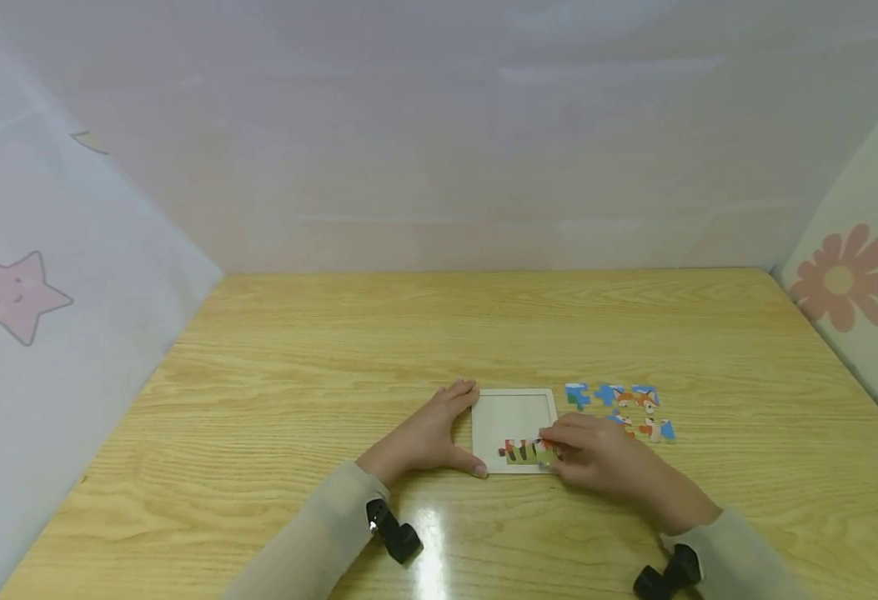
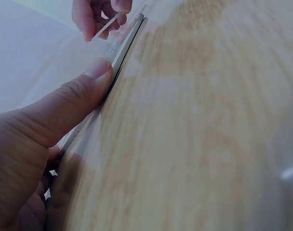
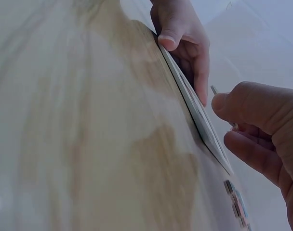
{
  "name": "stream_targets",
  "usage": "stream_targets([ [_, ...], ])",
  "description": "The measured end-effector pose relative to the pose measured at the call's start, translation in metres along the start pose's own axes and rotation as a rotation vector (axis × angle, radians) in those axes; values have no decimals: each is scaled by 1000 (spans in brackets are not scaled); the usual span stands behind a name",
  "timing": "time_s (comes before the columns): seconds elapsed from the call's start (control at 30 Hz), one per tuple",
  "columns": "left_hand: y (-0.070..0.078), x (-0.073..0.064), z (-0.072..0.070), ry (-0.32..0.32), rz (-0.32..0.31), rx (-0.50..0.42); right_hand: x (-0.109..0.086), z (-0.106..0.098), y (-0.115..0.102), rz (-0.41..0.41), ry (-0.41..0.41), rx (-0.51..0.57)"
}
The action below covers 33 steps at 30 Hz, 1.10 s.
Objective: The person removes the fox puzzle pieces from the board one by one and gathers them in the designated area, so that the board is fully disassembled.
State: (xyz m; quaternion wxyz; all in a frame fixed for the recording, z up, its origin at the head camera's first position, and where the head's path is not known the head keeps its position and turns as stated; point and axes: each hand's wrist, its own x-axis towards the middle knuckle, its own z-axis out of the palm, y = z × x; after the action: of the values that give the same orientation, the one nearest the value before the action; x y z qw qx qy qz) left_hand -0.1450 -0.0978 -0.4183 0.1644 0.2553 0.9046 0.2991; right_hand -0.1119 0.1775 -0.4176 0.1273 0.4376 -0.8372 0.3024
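In the head view, a pale square puzzle tray (image 1: pixel 511 414) lies flat on the table. My left hand (image 1: pixel 433 432) holds its left side, thumb at the near corner and fingertips at the far one. The left wrist view has that thumb (image 2: pixel 74 98) against the tray's edge. Between thumb and fingers, my right hand (image 1: pixel 605 454) pinches a puzzle piece (image 3: pixel 214 90) above the tray's near right part; the piece is tilted and its picture cannot be made out. Joined pieces with a striped orange and green picture (image 1: pixel 523 452) lie along the tray's near side, partly hidden by the right hand.
Right of the tray, several loose puzzle pieces with blue sky and a fox face (image 1: pixel 637 400) lie on the wooden table (image 1: pixel 348 333), some partly behind my right hand. Pale cloth walls (image 1: pixel 476 167) stand behind the table and on both sides.
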Motion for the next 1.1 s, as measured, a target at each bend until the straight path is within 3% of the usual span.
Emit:
stream_targets([
  [0.23,0,-1,-1,-4,-5,-1,-9,-8,5,-60,38,4],
  [0.6,0,-2,-1,-6,-18,-1,-26,-19,4,-4,28,-139],
  [0.8,0,-3,-1,-2,-11,1,-33,-21,7,-51,49,-103],
  [1.1,1,-4,-2,-3,-13,3,-37,-26,5,1,6,-93],
])
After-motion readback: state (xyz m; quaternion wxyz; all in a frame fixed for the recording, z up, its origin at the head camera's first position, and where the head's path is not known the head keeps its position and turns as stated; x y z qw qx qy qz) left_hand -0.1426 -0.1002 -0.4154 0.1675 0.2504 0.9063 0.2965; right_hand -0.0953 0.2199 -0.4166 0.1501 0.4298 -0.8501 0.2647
